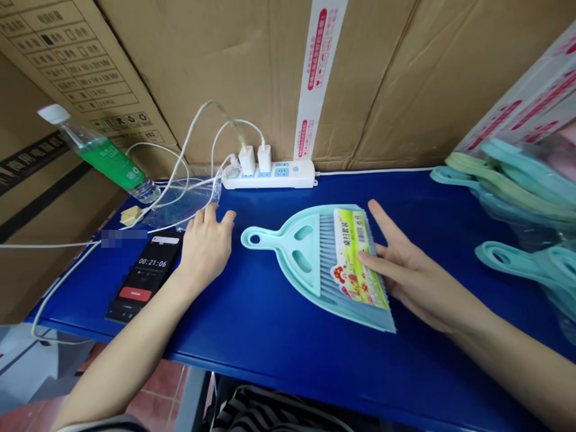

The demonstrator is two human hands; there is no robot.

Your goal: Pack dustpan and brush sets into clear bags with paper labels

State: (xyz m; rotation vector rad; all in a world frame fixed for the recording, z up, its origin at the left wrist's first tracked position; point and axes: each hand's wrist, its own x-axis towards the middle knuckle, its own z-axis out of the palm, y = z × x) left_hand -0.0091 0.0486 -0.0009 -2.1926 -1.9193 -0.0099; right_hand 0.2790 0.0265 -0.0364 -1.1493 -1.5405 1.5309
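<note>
A pale turquoise dustpan (288, 243) lies on the blue tabletop, its handle toward the left. Nested on it is a matching small brush (303, 258) with grey-blue bristles (327, 273). Across those bristles sits a printed yellow-green and white label (355, 258). My right hand (405, 270) is at the bristle end, fingers apart; one fingertip rests over the label and others are partly hidden beside the edge. Left of the dustpan handle, my left hand (207, 246) is over the tabletop with fingers loosely bent and thumb apart, holding nothing visible.
A phone (146, 273) showing a timer lies by my left forearm. Behind are a power strip (270, 174) with chargers and white cables, and a tilted bottle (108, 159). More bagged dustpan sets (531, 264) lie at the right. Cardboard (252, 72) backs the blue table (279, 336).
</note>
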